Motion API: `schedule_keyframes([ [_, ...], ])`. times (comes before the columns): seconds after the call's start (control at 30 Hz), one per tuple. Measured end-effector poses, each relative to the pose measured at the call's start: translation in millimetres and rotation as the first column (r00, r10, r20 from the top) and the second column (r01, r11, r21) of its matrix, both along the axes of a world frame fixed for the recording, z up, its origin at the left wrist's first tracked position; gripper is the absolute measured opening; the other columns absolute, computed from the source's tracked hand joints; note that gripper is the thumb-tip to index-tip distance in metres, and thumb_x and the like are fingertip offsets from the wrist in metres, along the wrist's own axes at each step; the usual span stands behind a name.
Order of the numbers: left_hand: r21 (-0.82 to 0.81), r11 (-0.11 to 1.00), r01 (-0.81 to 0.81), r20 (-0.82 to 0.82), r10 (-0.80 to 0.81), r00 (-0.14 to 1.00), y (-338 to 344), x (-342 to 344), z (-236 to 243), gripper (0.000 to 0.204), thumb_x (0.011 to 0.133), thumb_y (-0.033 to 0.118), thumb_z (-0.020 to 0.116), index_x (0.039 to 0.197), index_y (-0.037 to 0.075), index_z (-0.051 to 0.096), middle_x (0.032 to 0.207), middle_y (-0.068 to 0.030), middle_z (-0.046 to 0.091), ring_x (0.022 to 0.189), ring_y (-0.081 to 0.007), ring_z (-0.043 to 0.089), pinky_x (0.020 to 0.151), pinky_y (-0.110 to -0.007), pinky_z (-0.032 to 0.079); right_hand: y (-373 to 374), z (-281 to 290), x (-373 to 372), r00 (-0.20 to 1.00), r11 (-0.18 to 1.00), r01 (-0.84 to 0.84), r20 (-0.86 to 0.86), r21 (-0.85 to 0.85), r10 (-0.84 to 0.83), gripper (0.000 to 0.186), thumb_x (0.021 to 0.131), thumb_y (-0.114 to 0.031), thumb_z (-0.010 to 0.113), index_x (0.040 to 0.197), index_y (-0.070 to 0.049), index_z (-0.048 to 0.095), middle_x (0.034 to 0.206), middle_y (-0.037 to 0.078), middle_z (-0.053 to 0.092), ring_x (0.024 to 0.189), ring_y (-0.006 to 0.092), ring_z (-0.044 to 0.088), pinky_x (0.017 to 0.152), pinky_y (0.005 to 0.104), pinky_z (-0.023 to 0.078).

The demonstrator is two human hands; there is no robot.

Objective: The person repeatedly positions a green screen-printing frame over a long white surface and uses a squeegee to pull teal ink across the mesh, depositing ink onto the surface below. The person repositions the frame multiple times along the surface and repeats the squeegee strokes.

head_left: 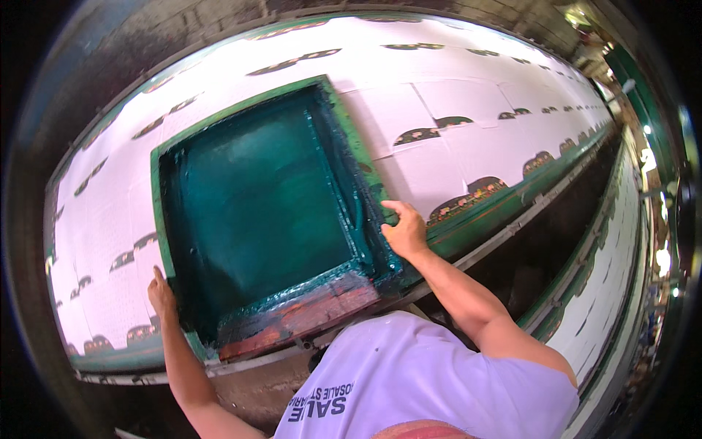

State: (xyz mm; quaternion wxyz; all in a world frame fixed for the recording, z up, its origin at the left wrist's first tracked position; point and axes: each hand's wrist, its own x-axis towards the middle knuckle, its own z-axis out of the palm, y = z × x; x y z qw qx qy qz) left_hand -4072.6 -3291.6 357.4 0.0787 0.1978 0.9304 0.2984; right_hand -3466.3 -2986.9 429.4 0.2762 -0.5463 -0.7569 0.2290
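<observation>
A large screen printing frame [358, 154] with a green wooden rim lies at a slant over the white printed sheets. Dark teal ink coats its mesh [256, 190], with thick wet ink along the inner right and near sides. My right hand [406, 228] grips the right rim near its front corner, thumb and forefinger apart across the wood. On the opposite side, my left hand [161, 294] holds the left rim near the front, its forefinger pointing up along the edge; its other fingers are partly hidden.
White sheets [468, 95] with dark, flower-patterned curved prints cover the long table. Its green edge [475, 219] and a metal rail run along my side. A second long table [599, 322] with similar sheets stands to the right, past a dark gap. A block wall [504, 22] rises behind.
</observation>
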Motion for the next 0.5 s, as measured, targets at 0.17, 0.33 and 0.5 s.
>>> schedule_keyframes([
  [0.17,0.158,0.981,-0.109,0.224,0.072,0.972,-12,-2,20,0.085,0.107,0.073,0.055,0.073,-0.003,0.069,0.064,-0.0099,0.062,0.058,-0.0233,0.054,0.059,-0.044,0.044,1,57,-5,0.992,0.978,-0.125,0.015,0.165,0.124,0.042,0.079,-0.011,0.083,0.120,-0.015,0.078,0.110,0.016,0.074,0.107,0.0404,0.071,0.093,0.0510,0.059],
  [0.33,0.260,0.938,-0.227,0.435,0.097,0.895,44,62,72,0.085,0.100,0.083,0.057,0.057,0.009,0.059,0.055,-0.0029,0.053,0.048,-0.0184,0.048,0.050,-0.037,0.036,52,80,50,0.994,0.983,-0.090,0.069,0.159,0.079,0.039,0.078,-0.012,0.083,0.116,-0.015,0.078,0.109,0.017,0.074,0.106,0.0415,0.072,0.093,0.0517,0.059],
  [0.5,0.392,0.880,-0.267,0.576,-0.009,0.817,100,138,99,0.074,0.102,0.074,0.063,0.057,0.018,0.047,0.055,0.0009,0.048,0.047,-0.0153,0.045,0.047,-0.033,0.035,123,92,133,0.998,0.990,-0.047,0.035,0.131,0.042,0.031,0.079,-0.012,0.078,0.110,-0.016,0.080,0.115,0.018,0.077,0.110,0.0415,0.073,0.097,0.0522,0.059],
])
